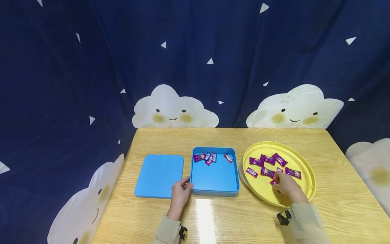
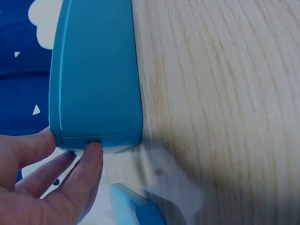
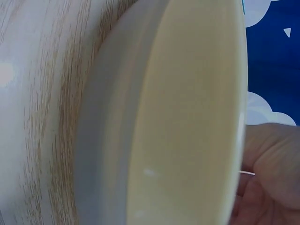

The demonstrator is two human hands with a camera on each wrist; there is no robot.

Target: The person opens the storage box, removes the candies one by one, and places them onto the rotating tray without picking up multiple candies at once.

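Observation:
My left hand point(image 1: 180, 193) holds the front left corner of a blue square box point(image 1: 213, 179), thumb at the rim and fingers against the outer wall point(image 2: 101, 93). Inside the box, several wrapped candies point(image 1: 208, 158) lie at the back left and one red-and-white candy point(image 1: 229, 158) at the back right. My right hand point(image 1: 286, 185) reaches down into a round yellow tray point(image 1: 259, 188), its fingers bent among purple and red wrapped candies point(image 1: 267, 172). The tray's wall point(image 3: 187, 112) covers its fingertips in the right wrist view, so a grip on a candy cannot be made out.
Left of the box lies a flat blue lid point(image 1: 159, 176) on the wooden table point(image 1: 225, 220). The yellow tray stands close to the box's right side. A dark blue curtain point(image 1: 189, 20) with white clouds hangs behind the table and along its sides.

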